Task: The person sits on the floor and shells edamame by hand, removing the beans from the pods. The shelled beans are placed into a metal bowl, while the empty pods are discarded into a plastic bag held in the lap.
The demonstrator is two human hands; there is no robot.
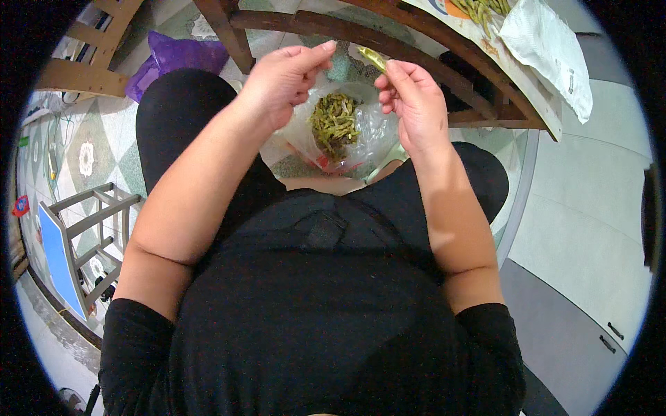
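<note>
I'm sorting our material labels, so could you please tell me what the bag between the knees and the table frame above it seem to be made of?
The bag looks like thin clear plastic: glossy, crinkled, with the green pods showing through. The table frame looks like brown wood with a smooth, perhaps varnished finish; the grain is too blurred to confirm.

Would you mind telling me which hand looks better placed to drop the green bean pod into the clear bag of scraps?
Right, probably. The right hand already pinches the green bean pod directly above the clear bag, while the left hand seems empty.
</note>
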